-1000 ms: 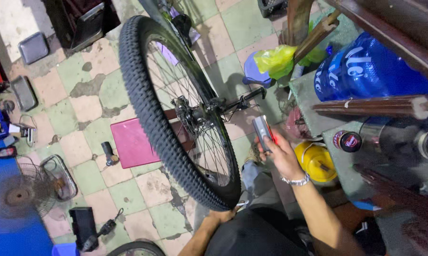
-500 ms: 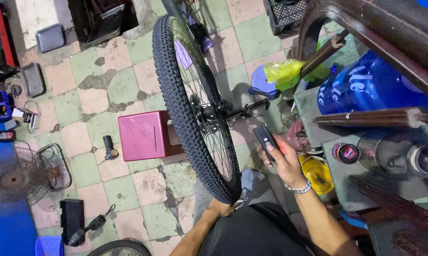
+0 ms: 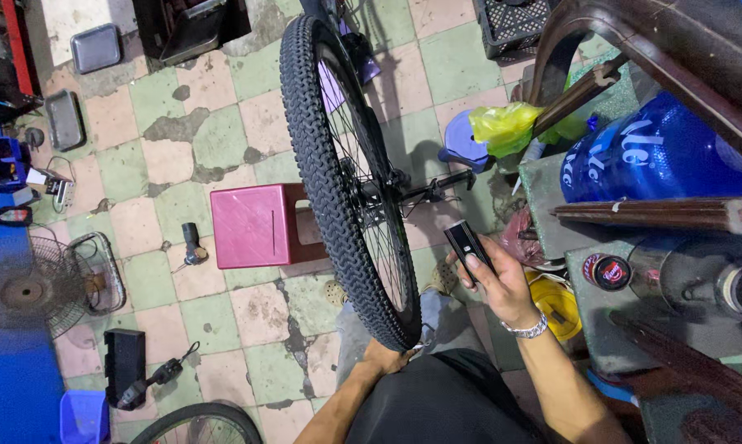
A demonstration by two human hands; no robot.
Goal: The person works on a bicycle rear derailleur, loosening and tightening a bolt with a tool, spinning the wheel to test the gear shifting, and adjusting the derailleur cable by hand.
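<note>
Overhead, right hand (image 3: pixel 494 284) clamped on small black device (image 3: pixel 468 247), left hand (image 3: pixel 385 358) gripping bicycle tyre (image 3: pixel 325 173).

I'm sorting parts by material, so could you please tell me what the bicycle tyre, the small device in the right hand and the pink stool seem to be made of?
Bicycle tyre: black matte rubber, by its knobbly tread. Small device in the right hand: probably dark plastic, smooth with a slight sheen; metal cannot be excluded. Pink stool: likely moulded plastic, with an even colour and a slot in the top.
</note>
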